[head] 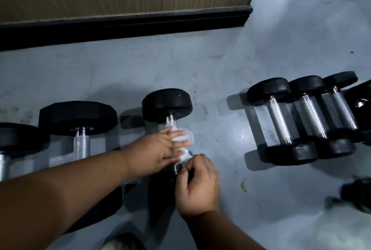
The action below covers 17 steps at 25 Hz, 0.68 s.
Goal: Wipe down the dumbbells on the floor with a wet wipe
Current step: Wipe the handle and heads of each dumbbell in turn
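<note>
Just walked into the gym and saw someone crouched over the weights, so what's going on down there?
A person is wiping a dumbbell on the grey floor. The left hand presses a white wet wipe over its metal handle, fingers fairly straight, while the right hand pinches the wipe's near end. Larger dumbbells lie to the left, and three smaller ones sit side by side to the right.

A white wet wipe [183,139] lies draped over the knurled steel handle of a round black-headed dumbbell [167,105] on the grey floor [230,59]. The left hand [160,147] presses it flat with straight fingers — the right hand [198,185] pinches its near edge. To the left sits a larger black dumbbell [78,117]; to the right, three small black dumbbells [301,119] lie side by side, touching.
</note>
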Each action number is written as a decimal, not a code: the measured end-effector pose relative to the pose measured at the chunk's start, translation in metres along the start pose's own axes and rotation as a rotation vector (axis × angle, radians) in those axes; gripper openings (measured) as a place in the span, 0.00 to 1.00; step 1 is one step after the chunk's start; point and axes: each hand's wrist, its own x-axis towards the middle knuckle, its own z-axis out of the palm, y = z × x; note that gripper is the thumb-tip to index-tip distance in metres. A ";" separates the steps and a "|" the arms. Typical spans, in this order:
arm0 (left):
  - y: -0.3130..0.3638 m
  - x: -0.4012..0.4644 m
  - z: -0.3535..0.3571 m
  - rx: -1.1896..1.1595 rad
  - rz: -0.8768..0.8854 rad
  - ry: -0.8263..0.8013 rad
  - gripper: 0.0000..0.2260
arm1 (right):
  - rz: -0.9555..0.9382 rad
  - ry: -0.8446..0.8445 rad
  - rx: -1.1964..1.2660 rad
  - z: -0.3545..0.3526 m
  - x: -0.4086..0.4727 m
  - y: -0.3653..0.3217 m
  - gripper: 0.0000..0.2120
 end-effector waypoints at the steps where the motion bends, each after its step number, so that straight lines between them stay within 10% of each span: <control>1: 0.006 -0.005 0.003 -0.026 0.036 -0.033 0.19 | 0.000 0.002 0.001 0.000 0.000 0.000 0.04; 17: 0.006 0.005 -0.001 0.003 0.175 -0.094 0.16 | 0.032 0.003 0.084 -0.004 0.003 0.011 0.05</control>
